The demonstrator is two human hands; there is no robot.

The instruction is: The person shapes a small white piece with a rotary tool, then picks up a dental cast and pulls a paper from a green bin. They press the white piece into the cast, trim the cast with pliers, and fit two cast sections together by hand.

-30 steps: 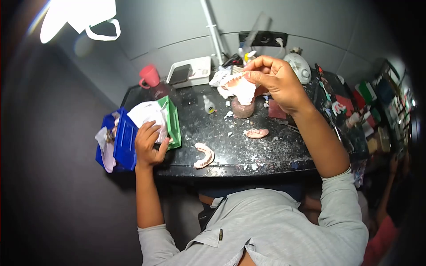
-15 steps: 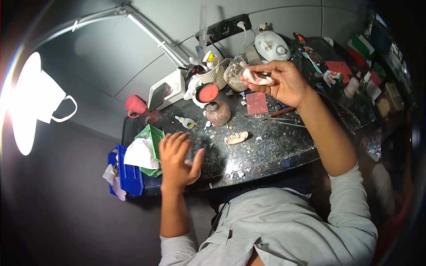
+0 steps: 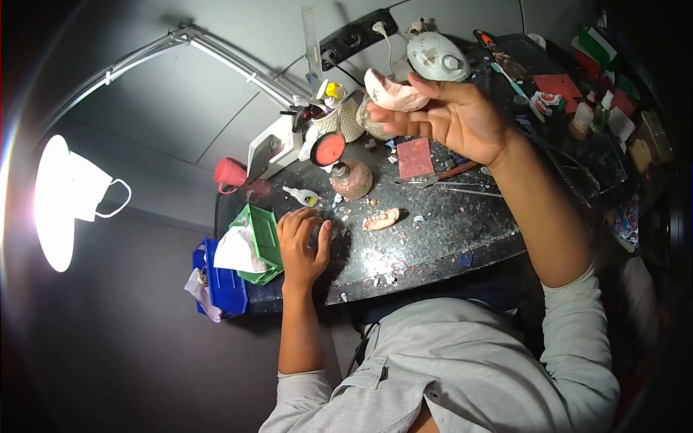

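Raised over the far side of the bench, my right hand point(image 3: 462, 119) grips a pale pink plaster dental cast point(image 3: 393, 94) between thumb and fingers. My left hand point(image 3: 303, 245) has its fingers and thumb apart and holds nothing; it is palm down at the bench's near left, beside a green bin point(image 3: 268, 242). A second dental cast point(image 3: 381, 219), with a row of teeth, lies on the dark speckled bench point(image 3: 433, 231) between the hands. Behind it stand a round burner bottle point(image 3: 351, 180) and a small dropper bottle point(image 3: 302, 196) lying on its side.
A pink wax sheet point(image 3: 414, 158) and a wax knife point(image 3: 456, 171) lie below my right hand. Farther back are a tin of red wax point(image 3: 330, 149), a woven basket point(image 3: 346, 121) and a white machine point(image 3: 437, 58). A pink mug point(image 3: 229, 175), blue bin point(image 3: 227, 278) and lit lamp point(image 3: 58, 202) are left.
My right hand has tilted the cast, so its outer side now shows, and lifted it a little. My left hand has come down toward the bench. The view has shifted slightly.
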